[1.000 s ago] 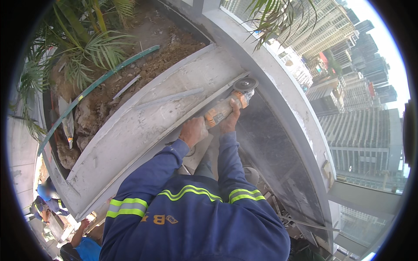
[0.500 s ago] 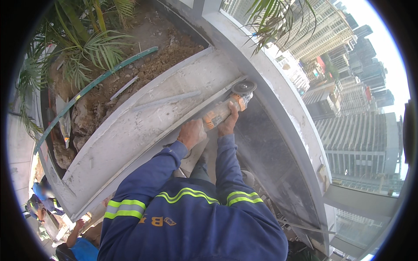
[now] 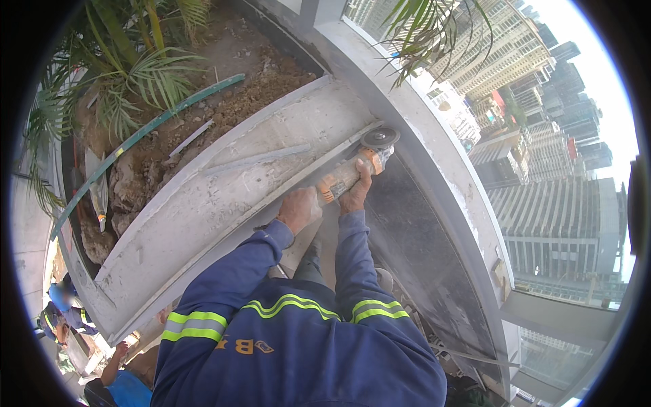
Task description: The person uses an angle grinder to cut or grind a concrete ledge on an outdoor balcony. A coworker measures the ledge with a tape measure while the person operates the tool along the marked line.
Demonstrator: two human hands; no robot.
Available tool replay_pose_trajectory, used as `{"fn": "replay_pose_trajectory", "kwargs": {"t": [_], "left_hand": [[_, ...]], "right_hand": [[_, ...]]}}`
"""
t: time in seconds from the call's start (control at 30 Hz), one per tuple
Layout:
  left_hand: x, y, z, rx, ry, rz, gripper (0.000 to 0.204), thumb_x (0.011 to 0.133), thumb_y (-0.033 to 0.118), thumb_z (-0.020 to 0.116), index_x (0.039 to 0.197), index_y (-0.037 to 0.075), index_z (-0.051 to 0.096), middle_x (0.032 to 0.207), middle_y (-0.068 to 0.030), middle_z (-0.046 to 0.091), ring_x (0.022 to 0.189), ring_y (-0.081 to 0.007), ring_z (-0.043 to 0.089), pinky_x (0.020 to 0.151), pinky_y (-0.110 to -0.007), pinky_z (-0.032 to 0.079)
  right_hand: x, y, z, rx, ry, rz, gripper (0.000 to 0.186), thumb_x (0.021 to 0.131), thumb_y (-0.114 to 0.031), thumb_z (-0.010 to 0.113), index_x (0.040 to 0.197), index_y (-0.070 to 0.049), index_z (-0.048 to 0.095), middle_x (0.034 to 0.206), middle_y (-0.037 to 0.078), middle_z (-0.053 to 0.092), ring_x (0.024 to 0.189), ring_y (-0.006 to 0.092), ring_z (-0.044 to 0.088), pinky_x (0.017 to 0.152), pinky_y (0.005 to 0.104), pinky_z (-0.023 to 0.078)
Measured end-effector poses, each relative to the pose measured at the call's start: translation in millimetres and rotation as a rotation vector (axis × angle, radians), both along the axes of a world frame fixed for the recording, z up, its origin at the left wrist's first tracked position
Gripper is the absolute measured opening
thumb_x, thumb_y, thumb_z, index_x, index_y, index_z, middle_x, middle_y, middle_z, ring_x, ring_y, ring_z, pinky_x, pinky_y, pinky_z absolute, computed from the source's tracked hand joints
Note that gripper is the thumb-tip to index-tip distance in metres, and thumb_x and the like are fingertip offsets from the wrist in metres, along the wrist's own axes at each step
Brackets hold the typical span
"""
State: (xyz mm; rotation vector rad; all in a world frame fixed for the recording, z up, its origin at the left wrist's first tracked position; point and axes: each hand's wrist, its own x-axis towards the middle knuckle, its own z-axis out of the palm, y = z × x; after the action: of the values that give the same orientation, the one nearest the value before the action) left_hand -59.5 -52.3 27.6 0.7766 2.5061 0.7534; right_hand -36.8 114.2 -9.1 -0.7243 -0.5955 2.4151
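On the grey concrete ledge (image 3: 224, 197) beside the planter soil (image 3: 224, 115): one angle grinder (image 3: 356, 169), disc (image 3: 380, 138) at the ledge edge. Left hand (image 3: 298, 209), fingers curled shut around its rear grip. Right hand (image 3: 356, 193), fingers wrapped closed on its body.

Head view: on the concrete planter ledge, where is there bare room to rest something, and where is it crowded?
Bare room: the broad ledge top, between the soil bed and the edge nearest the person, left of the left hand. A thin strip crosses its upper part. Crowded: the right end, where both hands, with the right hand, grip the angle grinder.
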Motion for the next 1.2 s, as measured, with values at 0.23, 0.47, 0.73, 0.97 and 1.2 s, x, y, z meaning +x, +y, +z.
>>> {"fn": "replay_pose_trajectory", "kwargs": {"t": [0.23, 0.47, 0.73, 0.97, 1.2], "left_hand": [[-1, 1, 2, -0.009, -0.014, 0.000, 0.027, 0.072, 0.016, 0.067, 0.092, -0.001, 0.066, 0.090, -0.0276, 0.070, 0.089, -0.0455, 0.069, 0.080, -0.055, 0.054], [0, -5, 3, -0.040, -0.011, -0.004, 0.028, 0.071, 0.017, 0.067, 0.093, -0.001, 0.065, 0.091, -0.0281, 0.070, 0.090, -0.0453, 0.069, 0.081, -0.054, 0.055], [1, -12, 7, -0.023, -0.009, -0.018, 0.027, 0.072, 0.016, 0.066, 0.093, -0.002, 0.065, 0.091, -0.0276, 0.070, 0.090, -0.0454, 0.069, 0.080, -0.053, 0.055], [2, -18, 5, -0.042, -0.009, -0.023, 0.029, 0.072, 0.018, 0.069, 0.093, -0.002, 0.065, 0.090, -0.0262, 0.070, 0.088, -0.0436, 0.070, 0.079, -0.052, 0.056], [4, -25, 6, -0.035, 0.008, -0.030, 0.030, 0.073, 0.019, 0.070, 0.093, -0.002, 0.065, 0.088, -0.0254, 0.071, 0.088, -0.0425, 0.070, 0.078, -0.051, 0.056]], "right_hand": [[0, 0, 1, -0.012, -0.004, 0.000, 0.042, 0.080, -0.026, 0.073, 0.109, -0.001, 0.056, 0.092, 0.014, 0.064, 0.083, 0.0280, 0.066, 0.074, 0.0424, 0.058], [0, -1, -11, -0.006, 0.031, 0.042, 0.047, 0.081, -0.027, 0.073, 0.116, -0.002, 0.053, 0.099, 0.015, 0.061, 0.087, 0.0284, 0.065, 0.078, 0.0430, 0.058], [3, -8, -9, 0.001, 0.008, 0.019, 0.049, 0.081, -0.027, 0.073, 0.118, -0.003, 0.052, 0.103, 0.014, 0.060, 0.092, 0.0286, 0.063, 0.084, 0.0442, 0.056], [5, -21, 10, -0.020, -0.002, 0.016, 0.048, 0.080, -0.027, 0.074, 0.116, -0.003, 0.054, 0.100, 0.014, 0.061, 0.090, 0.0282, 0.064, 0.086, 0.0437, 0.056], [9, -35, 31, -0.020, -0.046, 0.020, 0.046, 0.080, -0.028, 0.073, 0.114, -0.003, 0.055, 0.097, 0.014, 0.063, 0.091, 0.0281, 0.064, 0.083, 0.0430, 0.056]]}}
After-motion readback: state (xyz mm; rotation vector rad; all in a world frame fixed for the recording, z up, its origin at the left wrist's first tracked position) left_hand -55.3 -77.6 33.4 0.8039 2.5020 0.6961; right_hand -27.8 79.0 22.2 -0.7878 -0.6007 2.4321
